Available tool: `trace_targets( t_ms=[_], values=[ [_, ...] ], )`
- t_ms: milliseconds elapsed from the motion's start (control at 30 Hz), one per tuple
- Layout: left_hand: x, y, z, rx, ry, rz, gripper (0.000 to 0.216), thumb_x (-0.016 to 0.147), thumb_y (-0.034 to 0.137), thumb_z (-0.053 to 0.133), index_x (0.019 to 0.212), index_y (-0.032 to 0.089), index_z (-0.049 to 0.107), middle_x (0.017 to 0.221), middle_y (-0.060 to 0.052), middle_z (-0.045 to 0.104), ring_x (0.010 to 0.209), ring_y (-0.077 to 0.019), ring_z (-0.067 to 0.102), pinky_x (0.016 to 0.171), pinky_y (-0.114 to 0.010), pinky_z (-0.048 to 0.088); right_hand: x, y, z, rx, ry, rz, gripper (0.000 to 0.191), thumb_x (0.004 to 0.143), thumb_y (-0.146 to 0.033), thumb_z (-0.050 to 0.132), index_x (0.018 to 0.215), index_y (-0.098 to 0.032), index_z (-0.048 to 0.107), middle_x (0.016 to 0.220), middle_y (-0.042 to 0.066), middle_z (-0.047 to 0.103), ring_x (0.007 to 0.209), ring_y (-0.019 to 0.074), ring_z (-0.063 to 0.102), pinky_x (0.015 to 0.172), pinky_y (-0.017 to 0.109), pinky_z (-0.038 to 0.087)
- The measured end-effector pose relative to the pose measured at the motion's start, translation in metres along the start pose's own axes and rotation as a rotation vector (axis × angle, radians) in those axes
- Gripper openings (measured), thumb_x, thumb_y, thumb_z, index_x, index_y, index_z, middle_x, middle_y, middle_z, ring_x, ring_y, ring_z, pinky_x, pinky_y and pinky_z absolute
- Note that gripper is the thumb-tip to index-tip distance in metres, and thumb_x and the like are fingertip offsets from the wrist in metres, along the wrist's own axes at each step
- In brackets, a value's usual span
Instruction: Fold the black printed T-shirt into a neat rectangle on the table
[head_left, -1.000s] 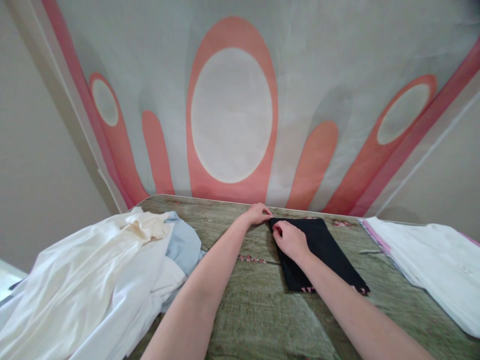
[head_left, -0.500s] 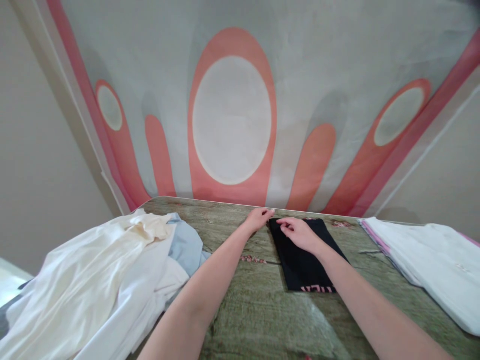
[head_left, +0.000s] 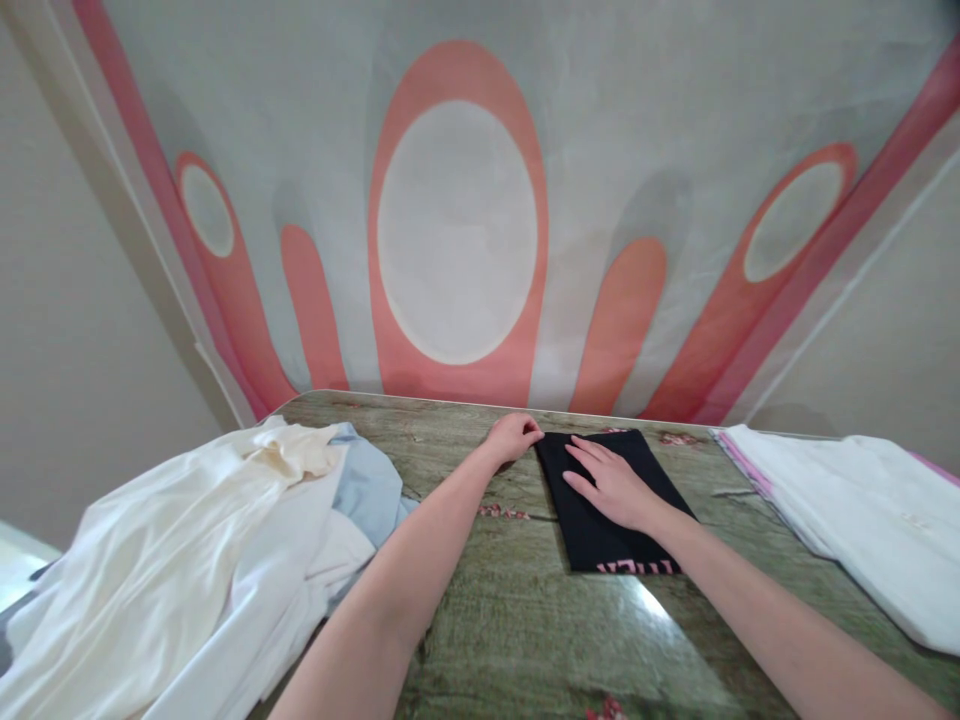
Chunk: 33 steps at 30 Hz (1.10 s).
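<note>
The right hand (head_left: 613, 485) is lying flat, palm down and fingers spread, on top of a folded black garment (head_left: 600, 520), pressing on it rather than gripping it; nothing is closed in the fingers. The garment is resting on a green, wood-grained table (head_left: 510, 620), with pink lettering showing along its near edge, just below the wrist of that hand. The left hand (head_left: 512, 437) is sitting just beside the garment's far left corner, its fingers curled loosely with the tips at or against the corner; whether it is pinching the fabric cannot be told from this view. The two hands are near each other, the left one a little farther out from the body than the right. Well off to the left of the left forearm, a heap of white and cream clothes (head_left: 172, 560) is spilling over the table's edge, with a pale blue piece (head_left: 367, 485) poking out on the side nearest the arm. Well to the right of the right forearm, a flat stack of white cloth (head_left: 855, 520) with a pink edge is lying on the table. Beyond both hands, past the table's far edge, a grey hanging with coral ovals (head_left: 457, 230) is filling the background.
</note>
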<state>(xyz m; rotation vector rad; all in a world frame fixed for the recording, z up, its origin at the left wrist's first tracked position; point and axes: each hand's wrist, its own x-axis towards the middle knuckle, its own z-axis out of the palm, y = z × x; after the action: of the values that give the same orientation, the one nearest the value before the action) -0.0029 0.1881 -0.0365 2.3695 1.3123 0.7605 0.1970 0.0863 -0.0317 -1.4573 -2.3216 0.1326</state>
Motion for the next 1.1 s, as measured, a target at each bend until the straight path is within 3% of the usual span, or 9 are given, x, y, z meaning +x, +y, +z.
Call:
trace_targets(
  t_ms=[167, 300, 400, 533, 667, 900, 1033, 1100],
  values=[
    [0.000, 0.005, -0.002, 0.047, 0.003, -0.008, 0.017, 0.078, 0.031, 0.055, 0.079, 0.016, 0.064, 0.077, -0.004, 0.065, 0.072, -0.0165, 0.057, 0.069, -0.026, 0.042, -0.004, -0.003, -0.001, -0.015, -0.023, -0.007, 0.055, 0.085, -0.048, 0.040, 0.130, -0.017, 0.043, 0.139, 0.010, 0.035, 0.128, 0.0251, 0.031, 0.105, 0.044, 0.025],
    [-0.005, 0.014, -0.006, 0.064, 0.022, 0.013, 0.018, 0.080, 0.030, 0.053, 0.085, 0.016, 0.063, 0.084, -0.005, 0.064, 0.078, -0.0167, 0.057, 0.073, -0.026, 0.042, -0.002, 0.001, -0.005, 0.031, 0.025, -0.007, 0.049, 0.086, -0.044, 0.040, 0.125, -0.016, 0.049, 0.135, 0.011, 0.042, 0.124, 0.0229, 0.037, 0.104, 0.040, 0.028],
    [-0.009, 0.021, -0.007, 0.070, 0.061, 0.033, 0.030, 0.078, 0.038, 0.057, 0.097, 0.016, 0.061, 0.094, -0.007, 0.062, 0.085, -0.0181, 0.056, 0.076, -0.026, 0.043, 0.000, 0.020, -0.011, 0.078, 0.116, 0.033, 0.041, 0.086, -0.038, 0.040, 0.117, -0.016, 0.056, 0.126, 0.010, 0.052, 0.118, 0.0203, 0.044, 0.103, 0.037, 0.031],
    [-0.011, 0.026, -0.004, 0.098, 0.039, 0.027, 0.031, 0.072, 0.040, 0.063, 0.092, 0.015, 0.063, 0.091, -0.007, 0.062, 0.087, -0.0203, 0.056, 0.081, -0.029, 0.043, 0.001, 0.065, -0.013, 0.083, 0.196, 0.115, 0.042, 0.083, -0.034, 0.043, 0.121, -0.016, 0.051, 0.123, 0.010, 0.054, 0.116, 0.0219, 0.046, 0.101, 0.040, 0.033],
    [-0.010, 0.025, -0.002, 0.077, 0.010, -0.008, 0.020, 0.075, 0.029, 0.062, 0.090, 0.016, 0.064, 0.089, -0.005, 0.062, 0.087, -0.0184, 0.056, 0.083, -0.029, 0.042, -0.003, 0.093, -0.006, 0.027, 0.126, 0.159, 0.049, 0.083, -0.042, 0.043, 0.125, -0.018, 0.048, 0.134, 0.011, 0.044, 0.123, 0.0263, 0.037, 0.103, 0.045, 0.027],
    [-0.010, 0.024, -0.011, 0.041, -0.042, -0.022, 0.019, 0.076, 0.025, 0.058, 0.090, 0.015, 0.065, 0.089, -0.005, 0.064, 0.082, -0.0168, 0.057, 0.077, -0.027, 0.043, -0.005, 0.084, -0.021, 0.041, 0.047, 0.191, 0.052, 0.078, -0.049, 0.049, 0.117, -0.016, 0.054, 0.122, 0.012, 0.052, 0.113, 0.0265, 0.046, 0.098, 0.041, 0.033],
    [-0.011, 0.025, -0.022, 0.002, -0.124, 0.006, 0.020, 0.078, 0.027, 0.052, 0.085, 0.015, 0.068, 0.081, -0.003, 0.067, 0.076, -0.0146, 0.059, 0.072, -0.023, 0.043, -0.009, 0.076, -0.041, 0.113, -0.161, 0.220, 0.056, 0.063, -0.054, 0.063, 0.103, -0.015, 0.060, 0.107, 0.012, 0.060, 0.101, 0.0271, 0.054, 0.087, 0.037, 0.040],
    [-0.012, 0.028, -0.029, -0.002, -0.148, 0.000, 0.024, 0.078, 0.030, 0.052, 0.085, 0.014, 0.067, 0.081, -0.003, 0.067, 0.075, -0.0146, 0.059, 0.069, -0.022, 0.043, -0.013, 0.072, -0.050, 0.160, -0.312, 0.255, 0.060, 0.058, -0.055, 0.067, 0.102, -0.015, 0.058, 0.096, 0.011, 0.063, 0.088, 0.0252, 0.059, 0.074, 0.033, 0.045]
  ],
)
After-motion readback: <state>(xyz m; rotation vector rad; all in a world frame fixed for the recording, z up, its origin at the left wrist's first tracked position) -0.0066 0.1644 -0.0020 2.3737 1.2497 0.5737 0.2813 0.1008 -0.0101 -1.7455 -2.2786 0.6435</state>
